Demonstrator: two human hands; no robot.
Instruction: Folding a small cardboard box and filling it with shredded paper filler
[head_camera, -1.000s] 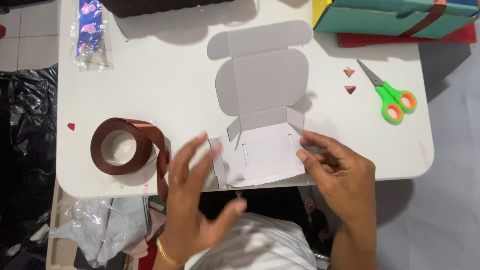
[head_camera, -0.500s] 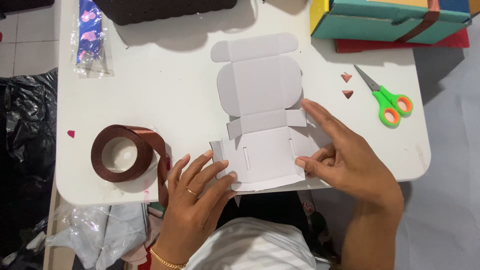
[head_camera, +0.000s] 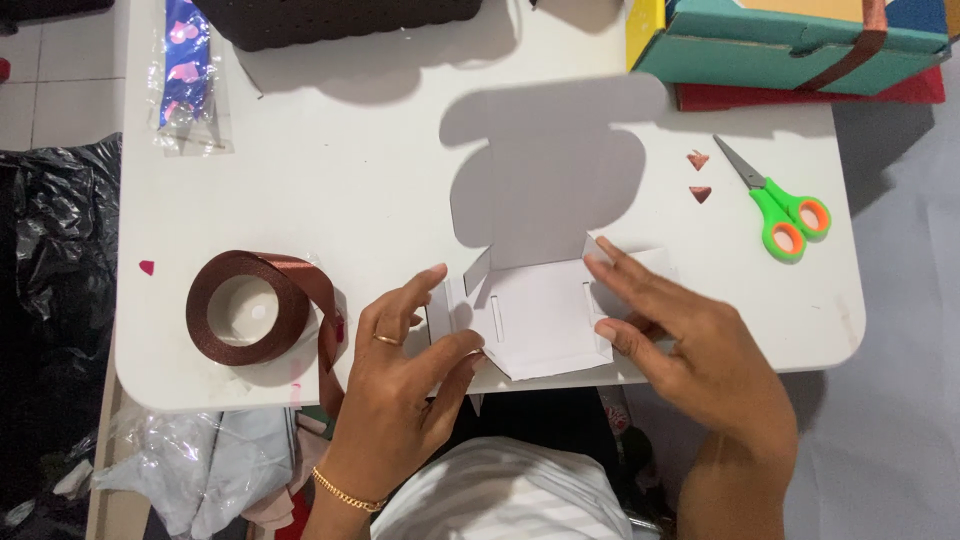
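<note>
A flat white cardboard box blank (head_camera: 545, 200) lies on the white table (head_camera: 330, 190), its lid part standing up toward the back. My left hand (head_camera: 405, 370) presses the blank's left side flap at the near edge, fingers spread, a ring on one finger. My right hand (head_camera: 690, 350) presses the right side flap, fingers flat and apart. The blank's base panel with two slots shows between both hands.
A roll of brown ribbon (head_camera: 250, 308) sits left of my left hand. Green and orange scissors (head_camera: 785, 210) lie at the right, beside two small brown paper triangles (head_camera: 699, 176). A teal box (head_camera: 800, 40), a dark basket (head_camera: 340, 20) and a plastic sleeve (head_camera: 185, 70) stand at the back.
The lid part of the blank has been raised and both side flaps are being folded up. Both hands shifted slightly outward along the flaps.
</note>
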